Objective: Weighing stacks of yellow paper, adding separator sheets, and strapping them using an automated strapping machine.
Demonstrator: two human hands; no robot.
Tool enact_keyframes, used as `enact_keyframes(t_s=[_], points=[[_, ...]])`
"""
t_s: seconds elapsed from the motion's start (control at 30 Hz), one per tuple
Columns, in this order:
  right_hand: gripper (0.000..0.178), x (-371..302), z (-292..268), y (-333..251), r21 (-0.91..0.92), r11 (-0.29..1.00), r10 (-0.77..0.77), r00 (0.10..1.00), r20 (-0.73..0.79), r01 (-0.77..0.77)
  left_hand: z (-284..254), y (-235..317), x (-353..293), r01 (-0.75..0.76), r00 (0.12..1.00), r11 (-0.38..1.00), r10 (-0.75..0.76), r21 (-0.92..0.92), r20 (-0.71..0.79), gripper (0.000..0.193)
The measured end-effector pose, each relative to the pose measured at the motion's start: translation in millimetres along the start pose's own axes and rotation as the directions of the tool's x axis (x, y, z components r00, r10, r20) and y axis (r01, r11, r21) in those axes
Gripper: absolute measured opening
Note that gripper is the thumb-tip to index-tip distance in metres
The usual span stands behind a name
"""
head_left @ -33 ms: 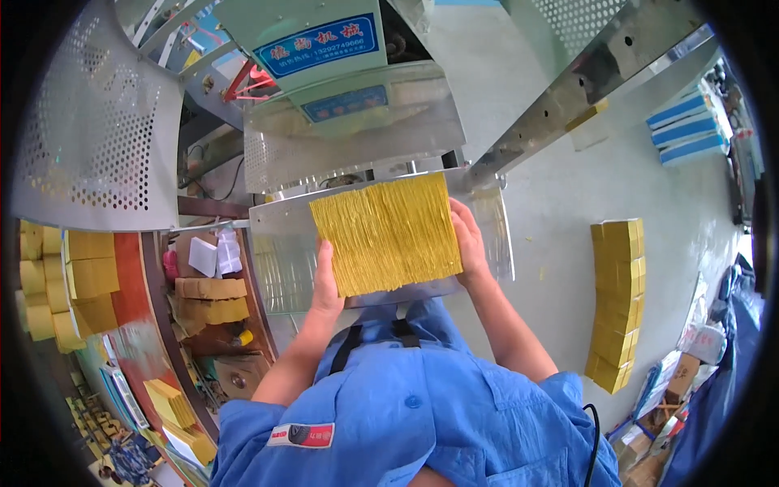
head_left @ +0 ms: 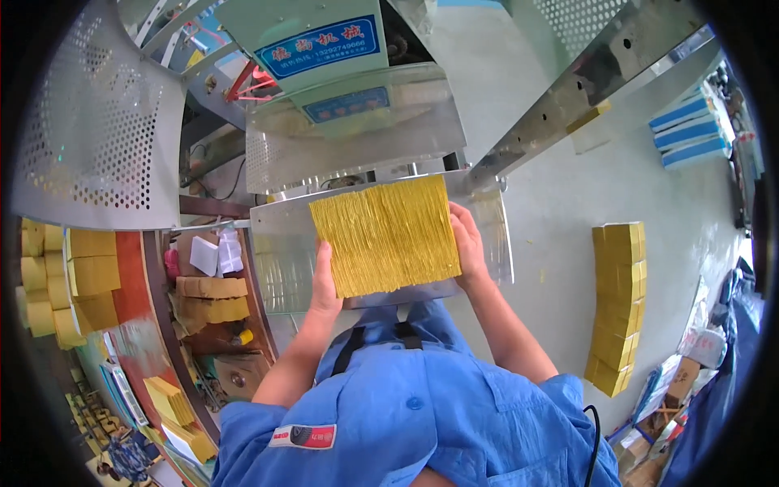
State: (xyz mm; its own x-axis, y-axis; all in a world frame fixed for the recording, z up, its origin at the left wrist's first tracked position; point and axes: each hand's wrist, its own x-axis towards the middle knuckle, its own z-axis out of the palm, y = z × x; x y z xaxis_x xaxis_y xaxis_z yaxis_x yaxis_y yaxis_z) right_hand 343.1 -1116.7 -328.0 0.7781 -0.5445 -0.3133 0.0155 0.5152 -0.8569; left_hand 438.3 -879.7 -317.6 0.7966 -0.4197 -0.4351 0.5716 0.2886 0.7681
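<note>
Between my two hands is a block of gold paper sheets (head_left: 385,235), its ridged face of many thin edges turned up. My left hand (head_left: 326,280) presses its left end, the thumb lying along the edge. My right hand (head_left: 468,243) grips the opposite end the same way. Fingers under the block are hidden. Beneath it lies a shiny metal tray (head_left: 280,276) on the front of a machine (head_left: 316,40). The block looks slightly tilted, and I cannot tell whether it touches the tray.
A perforated metal guard (head_left: 105,146) stands at the left, a steel beam (head_left: 568,101) at the upper right. A row of gold paper bundles (head_left: 617,308) lies on the floor to the right. More gold stacks (head_left: 93,276) sit on a red table (head_left: 134,300) at the left.
</note>
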Motion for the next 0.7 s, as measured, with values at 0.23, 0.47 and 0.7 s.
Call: enact_keyframes(t_s=[0.23,0.47,0.7], points=[[0.033,-0.1,-11.4,-1.6,-0.193,0.980,0.048,0.998,0.035,-0.041,-5.8,-0.9,2.0,-0.146,0.989,0.988,0.147,0.051,-0.021,0.055],[0.047,-15.6,-4.2,-18.8,0.021,1.000,0.016,0.989,0.144,-0.019,-19.2,-8.0,1.6,-0.119,0.993,0.993,0.119,-0.004,0.003,0.054],[0.060,5.4,16.1,-22.0,0.010,0.998,-0.056,0.989,0.134,0.055,22.0,8.3,31.5,-0.191,0.981,0.981,0.192,-0.044,0.032,0.055]])
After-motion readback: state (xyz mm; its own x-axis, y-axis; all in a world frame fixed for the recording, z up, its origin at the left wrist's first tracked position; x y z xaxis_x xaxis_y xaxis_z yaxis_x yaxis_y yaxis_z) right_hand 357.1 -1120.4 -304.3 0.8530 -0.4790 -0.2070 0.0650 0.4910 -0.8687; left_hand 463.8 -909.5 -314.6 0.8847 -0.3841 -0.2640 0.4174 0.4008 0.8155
